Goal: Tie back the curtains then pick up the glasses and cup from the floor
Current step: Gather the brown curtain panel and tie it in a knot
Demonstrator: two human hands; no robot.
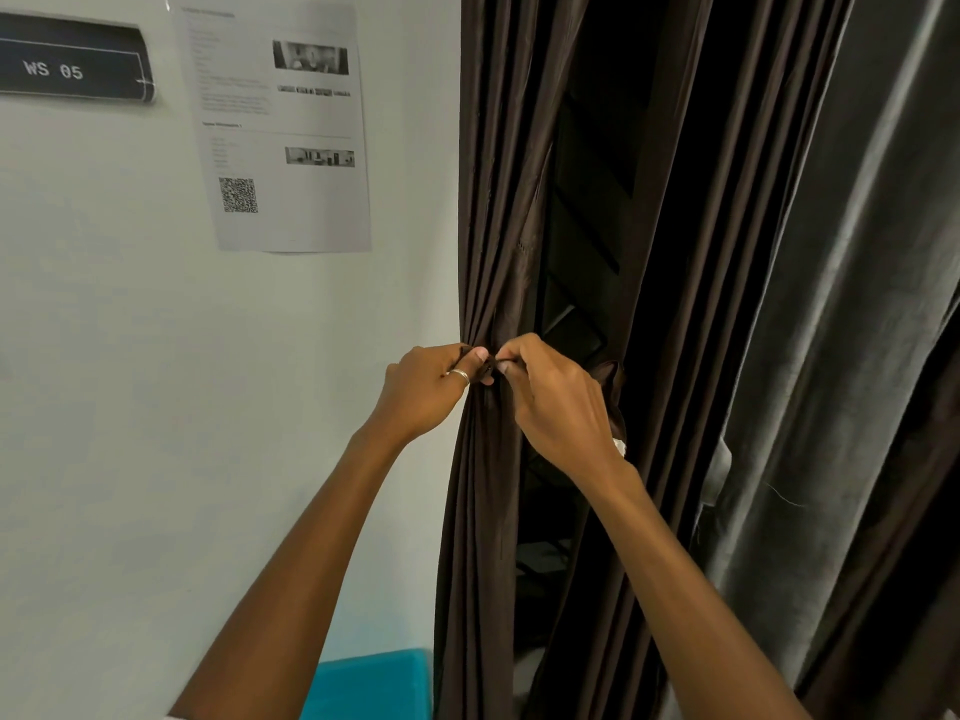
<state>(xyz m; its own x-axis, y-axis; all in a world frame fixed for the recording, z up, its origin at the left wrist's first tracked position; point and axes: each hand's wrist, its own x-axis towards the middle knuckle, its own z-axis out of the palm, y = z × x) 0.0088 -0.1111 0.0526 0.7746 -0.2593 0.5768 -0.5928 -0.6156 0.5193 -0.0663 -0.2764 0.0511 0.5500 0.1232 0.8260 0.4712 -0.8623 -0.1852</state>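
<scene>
A dark brown curtain (493,200) hangs beside the white wall and is gathered into a narrow bunch at hand height. A brown tie-back (608,374) of the same fabric wraps around the bunch. My left hand (426,389), with a ring on one finger, pinches one end of the tie-back at the front of the bunch. My right hand (556,397) pinches the other end, fingertips almost touching the left hand. Between the folds a dark gap shows slats behind. The glasses and the cup are out of sight.
A second brown curtain panel (691,252) and a grey velvet curtain (857,304) hang to the right. A printed sheet with a QR code (280,127) and a "WS 05" sign (67,65) are on the wall. A turquoise object (374,683) sits low by the wall.
</scene>
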